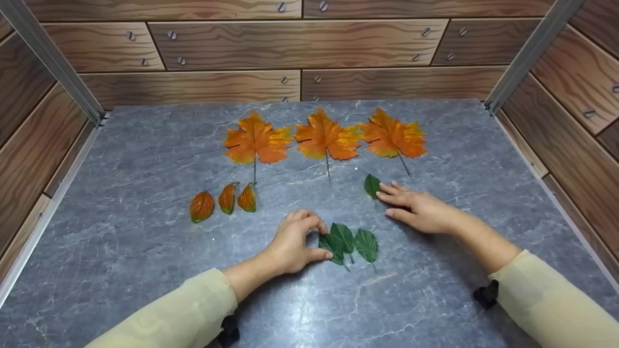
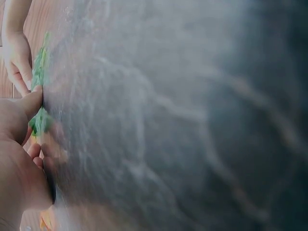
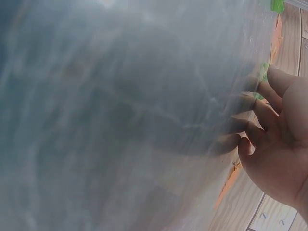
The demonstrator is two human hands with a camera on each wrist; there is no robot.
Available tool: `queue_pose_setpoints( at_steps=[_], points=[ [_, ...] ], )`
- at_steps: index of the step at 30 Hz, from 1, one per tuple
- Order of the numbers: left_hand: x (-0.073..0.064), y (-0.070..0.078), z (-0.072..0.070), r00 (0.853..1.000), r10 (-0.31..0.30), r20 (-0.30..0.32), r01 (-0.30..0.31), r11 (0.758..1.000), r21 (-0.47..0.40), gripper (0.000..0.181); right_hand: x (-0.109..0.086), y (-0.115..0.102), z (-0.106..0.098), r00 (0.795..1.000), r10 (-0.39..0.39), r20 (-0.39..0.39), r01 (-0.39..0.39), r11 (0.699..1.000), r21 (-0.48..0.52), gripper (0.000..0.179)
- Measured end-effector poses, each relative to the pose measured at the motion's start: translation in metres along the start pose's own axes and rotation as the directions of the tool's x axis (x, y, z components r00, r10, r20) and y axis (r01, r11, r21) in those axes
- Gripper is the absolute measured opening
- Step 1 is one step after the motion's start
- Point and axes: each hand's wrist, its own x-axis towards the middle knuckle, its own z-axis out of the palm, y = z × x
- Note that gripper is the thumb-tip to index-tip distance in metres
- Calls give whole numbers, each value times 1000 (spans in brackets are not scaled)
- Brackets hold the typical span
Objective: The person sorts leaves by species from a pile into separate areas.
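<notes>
Near the middle of the table, my left hand (image 1: 292,241) holds a green leaf (image 1: 331,247) by its edge, with thumb and index finger curled about it. That leaf overlaps a second green leaf (image 1: 343,237), and a third green leaf (image 1: 366,245) lies just right of them. Farther back on the right, my right hand (image 1: 420,211) rests with its fingers extended, fingertips touching the edge of a single green leaf (image 1: 372,185). In the left wrist view, the left hand (image 2: 19,149) partly hides the green leaves (image 2: 39,120). The right wrist view shows the right hand (image 3: 276,120) low over the table.
Three orange maple leaves (image 1: 327,136) lie in a row at the back, stems toward me. Three small orange-green leaves (image 1: 201,206) lie left of my left hand. The grey marbled table (image 1: 145,270) is bordered by wood-patterned walls (image 1: 290,43) and metal posts.
</notes>
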Motion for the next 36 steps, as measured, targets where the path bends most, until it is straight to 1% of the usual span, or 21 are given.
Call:
queue_pose_setpoints(
  at_steps=[3, 6, 9, 11, 13, 17, 19, 21, 25, 27, 28, 30, 33, 36],
  points=[
    [0, -1, 1, 1000, 10, -2, -10, 1000, 3, 38, 0, 0, 0, 1000, -4, 0, 4, 1000, 1, 53],
    [0, -3, 1, 999, 36, -7, -36, 999, 6, 37, 0, 1, 0, 1000, -13, -2, 13, 1000, 5, 53],
    [0, -4, 0, 998, 68, -7, -68, 998, -4, 33, -1, 1, 0, 1000, -19, -4, 19, 1000, 8, 53],
    [0, -4, -1, 997, 80, 4, -80, 997, -18, 29, -1, 1, 0, 1000, -19, -4, 19, 1000, 6, 53],
    [-1, -4, -3, 996, 84, 25, -83, 996, -35, 24, -1, 1, 0, 1000, -17, -5, 17, 1000, 5, 53],
    [-2, -3, -10, 993, 81, 90, -76, 995, -64, 17, -1, 1, 0, 1000, -10, -1, 10, 1000, 2, 53],
    [-2, -3, -14, 988, 94, 123, -85, 993, -76, 14, 0, 1, 0, 1000, -5, 2, 5, 1000, 0, 53],
    [-2, -3, -19, 982, 107, 156, -90, 990, -113, 12, 1, 1, 0, 1000, 3, 5, -3, 1000, -1, 53],
    [-2, 0, -28, 970, 83, 231, -29, 973, -228, 7, 2, 2, 1, 1000, 16, 4, -16, 1000, 0, 54],
    [-1, 2, -33, 966, 57, 251, 16, 960, -279, 5, 1, 2, 1, 1000, 23, 4, -23, 1000, 2, 54],
    [-1, 3, -35, 966, 52, 254, 28, 953, -301, 4, 1, 1, 1, 1000, 17, 1, -17, 1000, 2, 54],
    [2, 4, -40, 968, 52, 247, 33, 945, -326, 4, 0, 1, 1, 1000, 10, -2, -10, 1000, 5, 54],
    [7, 4, -47, 975, 51, 218, 31, 933, -358, 8, 0, 1, 0, 1000, -6, -7, 6, 1000, 9, 53],
    [13, 5, -54, 983, 31, 181, 42, 922, -385, 13, 0, 1, 0, 1000, -16, -5, 16, 1000, 14, 53]
  ],
)
